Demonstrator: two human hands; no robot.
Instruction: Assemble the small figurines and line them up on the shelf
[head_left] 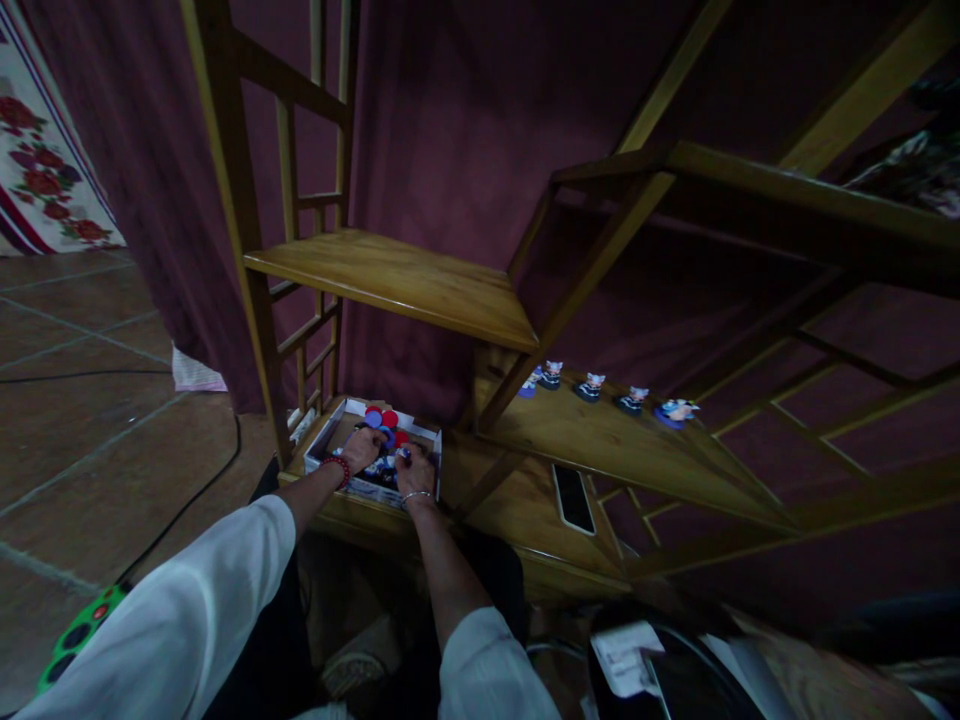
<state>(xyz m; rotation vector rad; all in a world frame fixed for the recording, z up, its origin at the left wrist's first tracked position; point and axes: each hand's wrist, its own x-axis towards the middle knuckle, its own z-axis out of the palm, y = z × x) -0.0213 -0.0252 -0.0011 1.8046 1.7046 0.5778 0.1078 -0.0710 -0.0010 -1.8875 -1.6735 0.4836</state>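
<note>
For handling in the box, best pinch pieces singly and lightly, clear of neighbouring figures and red discs; in right hand, fingertips nearly together, apparently grasping a small blue-and-white piece, over the box's right side; in left hand, fingers bent down near a blue disc, grasp or mere touch impossible to tell.

No lettering, brand or number is legible; any print on the box or paper is too blurred.
</note>
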